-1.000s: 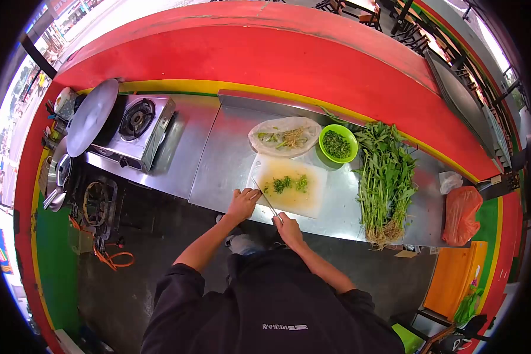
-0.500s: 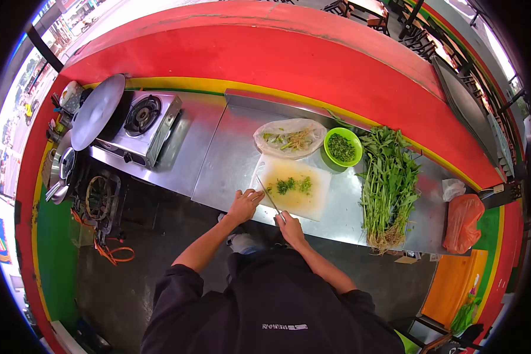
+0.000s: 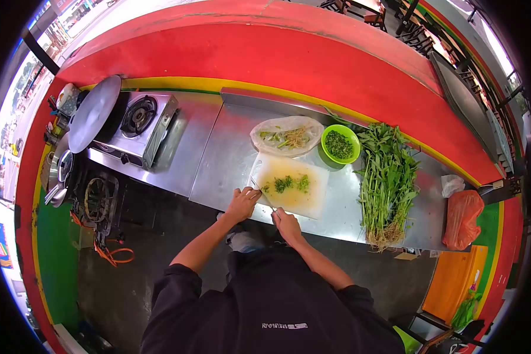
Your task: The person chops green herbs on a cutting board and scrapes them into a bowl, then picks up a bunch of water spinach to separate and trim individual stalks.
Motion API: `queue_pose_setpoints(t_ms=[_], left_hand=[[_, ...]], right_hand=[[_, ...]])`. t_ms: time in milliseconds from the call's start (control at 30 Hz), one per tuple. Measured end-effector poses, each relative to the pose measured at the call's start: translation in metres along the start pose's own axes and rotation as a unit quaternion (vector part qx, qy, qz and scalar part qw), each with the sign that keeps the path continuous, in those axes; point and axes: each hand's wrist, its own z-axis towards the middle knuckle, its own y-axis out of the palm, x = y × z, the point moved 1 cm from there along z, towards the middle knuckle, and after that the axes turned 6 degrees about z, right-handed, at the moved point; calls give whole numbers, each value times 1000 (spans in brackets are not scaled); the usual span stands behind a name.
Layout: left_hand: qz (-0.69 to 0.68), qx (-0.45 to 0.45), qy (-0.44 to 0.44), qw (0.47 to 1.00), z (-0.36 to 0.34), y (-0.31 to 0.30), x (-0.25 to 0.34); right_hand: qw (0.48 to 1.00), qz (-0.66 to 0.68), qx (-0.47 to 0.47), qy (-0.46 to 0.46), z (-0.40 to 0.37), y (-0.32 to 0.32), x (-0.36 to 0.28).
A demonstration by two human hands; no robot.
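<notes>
My right hand [image 3: 287, 226] is closed round the handle of a knife [image 3: 265, 199], whose thin blade slants up and left over the left side of a white cutting board [image 3: 317, 203]. By the blade, at the board's lower left edge, is my left hand [image 3: 242, 204]; its fingers are partly stretched out and appear to touch the blade. Small piles of chopped green herbs [image 3: 284, 184] lie mid-board on a yellowish wet stain, with a few bits near the blade. Behind the board sit a clear plastic bag [image 3: 266, 146] of stems and a lime-green bowl [image 3: 357, 143] of chopped greens.
A large bunch of leafy greens with roots [image 3: 386, 189] lies right of the board. Further right is an orange-red plastic bag [image 3: 463, 218]. On the left stand a gas stove [image 3: 140, 121] and a large metal lid [image 3: 94, 112]. A red wall [image 3: 289, 56] runs behind the steel counter [image 3: 215, 171].
The view has shifted slightly. My right hand and the knife have moved a little down and left, with the blade tilted lower beside my left fingers. The herb piles look the same.
</notes>
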Motion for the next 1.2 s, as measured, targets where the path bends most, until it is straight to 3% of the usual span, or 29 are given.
queue_pose_setpoints(t_ms=[267,333,1200], left_hand=[[16,27,7,1000,-3,-3,1],[8,20,3,1000,-4,-5,1],[-19,25,-29,999,-3,-8,5]], right_hand=[[998,42,23,-30,3,1,9],[997,82,11,4,-1,-2,11],[1000,-7,-26,-2,-7,-6,15]])
